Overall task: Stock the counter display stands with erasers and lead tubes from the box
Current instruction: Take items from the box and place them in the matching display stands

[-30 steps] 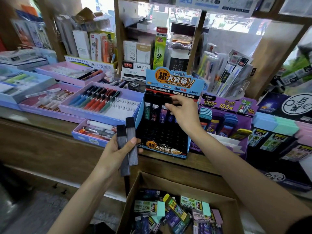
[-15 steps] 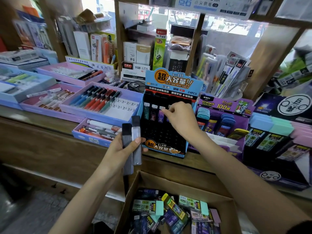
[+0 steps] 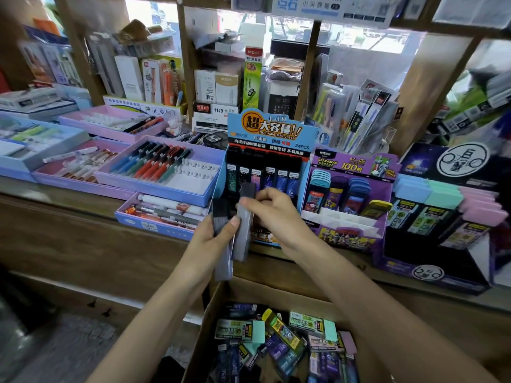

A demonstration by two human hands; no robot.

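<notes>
Left hand (image 3: pixel 214 239) and right hand (image 3: pixel 272 210) block the front of the blue stand (image 3: pixel 269 128); pen tray (image 3: pixel 150 189) and purple stand (image 3: pixel 356 165) flank it closely.

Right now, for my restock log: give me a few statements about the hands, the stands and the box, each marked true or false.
1. The left hand holds two grey lead tubes. True.
2. The right hand reaches into the cardboard box. False: it pinches one of those tubes, up in front of the blue display stand.
3. The blue stand's back row holds tubes. True.
4. The box is empty. False: erasers and tubes lie in it.
5. The purple stand is left of the blue one. False: it is on its right.
</notes>
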